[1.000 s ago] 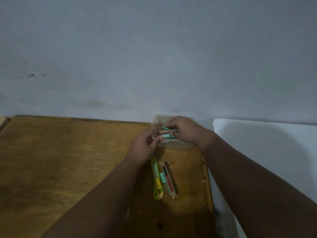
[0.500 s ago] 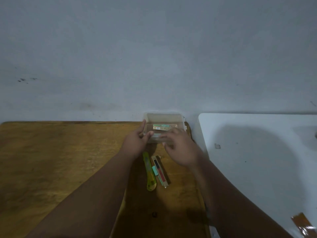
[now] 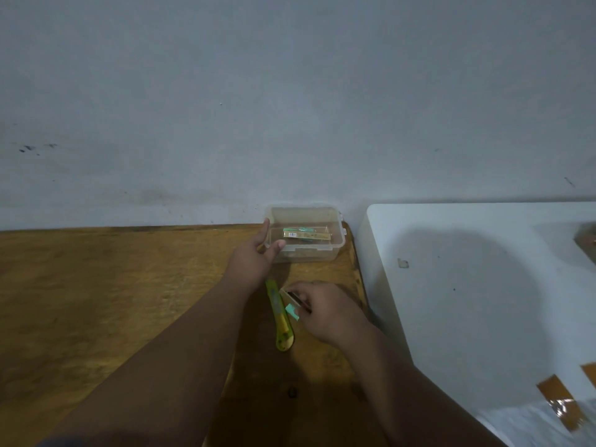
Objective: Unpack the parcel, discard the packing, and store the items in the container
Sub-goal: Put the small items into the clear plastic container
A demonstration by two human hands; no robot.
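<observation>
A small clear plastic container point(image 3: 335, 250) stands at the far right corner of the wooden table point(image 3: 113, 301), against the wall. Inside it lie a narrow gold box point(image 3: 308, 235) and a green item. My left hand point(image 3: 254, 256) holds the container's left wall between thumb and fingers. My right hand point(image 3: 325, 309) is closed on a slim dark-and-red box point(image 3: 295, 296) lying on the table, with a small teal piece point(image 3: 293, 311) at its near side. A yellow-green utility knife point(image 3: 280, 317) lies just left of that box.
A white surface point(image 3: 477, 301) adjoins the table on the right, with strips of brown tape point(image 3: 561, 404) and clear wrapping near its front right. A grey wall rises directly behind the table.
My right hand left the container, dropped the gold box inside it, and came down onto the slim box beside the knife. The left hand stayed on the container.
</observation>
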